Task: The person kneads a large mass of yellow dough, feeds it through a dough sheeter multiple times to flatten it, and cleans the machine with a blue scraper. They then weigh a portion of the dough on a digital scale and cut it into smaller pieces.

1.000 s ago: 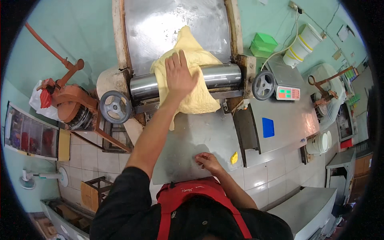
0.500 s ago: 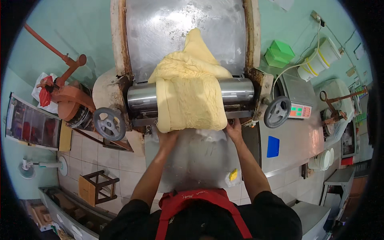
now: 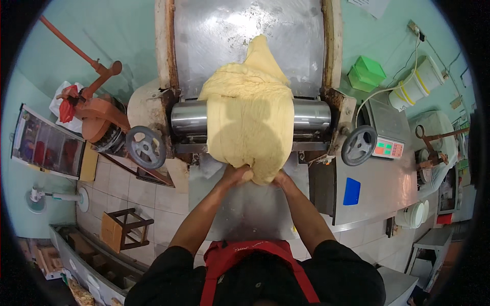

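Observation:
A big pale yellow sheet of dough (image 3: 250, 122) drapes over the steel roller (image 3: 312, 116) of a dough sheeter, its upper end bunched and pointed on the sloped metal plate (image 3: 301, 46) behind. My left hand (image 3: 239, 175) grips the bottom edge of the hanging dough, thumb in front. Close beside it, my right hand (image 3: 279, 178) holds the lower right part, its fingers mostly hidden by the dough. Between my hands the edge is gathered and hangs lowest. A metal tray surface (image 3: 247, 214) lies beneath.
Grey handwheels stand left (image 3: 146, 147) and right (image 3: 359, 144) of the roller. On the right-hand steel table (image 3: 377, 188) are a blue flat scraper (image 3: 351, 191), a scale (image 3: 389, 148) and a green box (image 3: 366, 74). A wooden stool (image 3: 122, 229) stands on the tiled floor at left.
My hands have come together from the dough's two lower corners to the middle of its bottom edge. The dough now hangs lower and its edge is gathered. The view has shifted slightly.

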A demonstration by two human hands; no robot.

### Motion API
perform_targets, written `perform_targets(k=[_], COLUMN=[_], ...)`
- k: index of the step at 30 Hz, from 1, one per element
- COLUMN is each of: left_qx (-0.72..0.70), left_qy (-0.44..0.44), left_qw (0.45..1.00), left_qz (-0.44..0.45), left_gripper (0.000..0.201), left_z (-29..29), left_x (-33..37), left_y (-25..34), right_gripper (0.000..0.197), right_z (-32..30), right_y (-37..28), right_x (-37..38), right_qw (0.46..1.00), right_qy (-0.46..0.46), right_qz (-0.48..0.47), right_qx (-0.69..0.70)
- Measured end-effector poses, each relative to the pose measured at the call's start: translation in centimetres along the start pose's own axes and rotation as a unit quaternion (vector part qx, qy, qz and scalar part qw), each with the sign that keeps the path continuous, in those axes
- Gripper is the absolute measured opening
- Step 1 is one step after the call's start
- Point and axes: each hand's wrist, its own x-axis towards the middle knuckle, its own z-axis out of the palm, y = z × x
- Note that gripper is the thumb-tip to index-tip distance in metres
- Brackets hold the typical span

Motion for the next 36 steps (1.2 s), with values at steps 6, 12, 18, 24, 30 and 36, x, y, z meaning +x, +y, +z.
perform_targets(k=[6,12,18,24,30,36], left_qx=[0.137,0.424,0.439,0.382,0.522,0.539], left_qy=[-0.125,0.14,0.26,0.27,0.228,0.19], left_qw=[0.981,0.89,0.79,0.798,0.796,0.797], left_qz=[-0.057,0.094,0.339,0.379,0.204,0.195], left_gripper=[0.06,0.106,0.107,0.076,0.062,0.06], left_z=[-3.6,0.8,1.7,-2.2,-2.8,-1.1], left_x=[-12.8,-15.0,-5.7,2.6,8.7,7.8], left_y=[16.0,33.6,27.6,29.0,35.1,35.1], right_gripper=[0.069,0.069,0.066,0.047,0.029,0.032], right_z=[6.3,11.0,17.8,16.1,16.5,17.1], right_y=[-1.0,-12.5,-15.4,-6.3,1.8,3.3], right_x=[-7.5,-5.0,-4.9,-14.3,-18.2,-18.3], right_qw=[0.986,0.952,0.875,0.99,0.977,0.972], right_qy=[-0.068,0.039,0.111,0.06,0.196,0.234], right_qz=[0.032,-0.067,-0.178,-0.091,0.055,0.027], right_qx=[0.149,0.297,0.436,0.088,0.057,0.018])
